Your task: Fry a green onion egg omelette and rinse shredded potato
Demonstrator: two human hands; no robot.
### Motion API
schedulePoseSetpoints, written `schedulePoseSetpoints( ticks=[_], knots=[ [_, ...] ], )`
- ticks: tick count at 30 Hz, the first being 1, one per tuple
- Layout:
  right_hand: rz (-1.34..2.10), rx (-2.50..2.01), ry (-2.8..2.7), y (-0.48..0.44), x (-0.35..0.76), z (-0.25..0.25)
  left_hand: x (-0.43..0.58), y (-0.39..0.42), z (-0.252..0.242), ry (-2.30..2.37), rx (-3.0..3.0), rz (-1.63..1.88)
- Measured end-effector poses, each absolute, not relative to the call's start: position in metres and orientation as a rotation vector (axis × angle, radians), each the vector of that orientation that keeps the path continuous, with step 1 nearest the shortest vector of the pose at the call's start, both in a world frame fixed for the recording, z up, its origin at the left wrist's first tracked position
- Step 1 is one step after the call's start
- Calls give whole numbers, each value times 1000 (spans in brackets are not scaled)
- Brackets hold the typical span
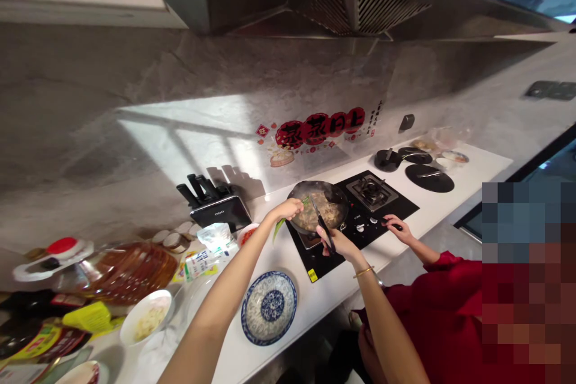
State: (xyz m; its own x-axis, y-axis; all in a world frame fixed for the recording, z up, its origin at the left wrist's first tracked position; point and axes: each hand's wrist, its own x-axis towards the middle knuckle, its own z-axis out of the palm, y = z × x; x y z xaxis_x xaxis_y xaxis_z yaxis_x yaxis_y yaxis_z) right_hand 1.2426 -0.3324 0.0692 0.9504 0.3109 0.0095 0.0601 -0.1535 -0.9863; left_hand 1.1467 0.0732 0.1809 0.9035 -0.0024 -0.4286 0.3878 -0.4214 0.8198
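Pointing away, slightly left over wok (336, 194): scissors (320, 222), right hand (339, 245) gripping.

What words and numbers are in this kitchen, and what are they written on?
"蒸蒸日上": big black characters on the wall sticker.
Too small to read: the sticker's other little characters and the marks on the black stove and its yellow tag.
Too blurred to read surely: the pale brand on the knife block, the packet and the dark bottle's label.
No number is clear.
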Motion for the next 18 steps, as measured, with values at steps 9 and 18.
schedulePoseSetpoints(
  ticks=[9,18],
  knots=[
    [178,-1723,-329,-330,1245,59,1154,72,179,248,1986,-497],
    [190,-1687,-240,-326,1237,90,1122,69,188,192,2060,-521]
  ],
)
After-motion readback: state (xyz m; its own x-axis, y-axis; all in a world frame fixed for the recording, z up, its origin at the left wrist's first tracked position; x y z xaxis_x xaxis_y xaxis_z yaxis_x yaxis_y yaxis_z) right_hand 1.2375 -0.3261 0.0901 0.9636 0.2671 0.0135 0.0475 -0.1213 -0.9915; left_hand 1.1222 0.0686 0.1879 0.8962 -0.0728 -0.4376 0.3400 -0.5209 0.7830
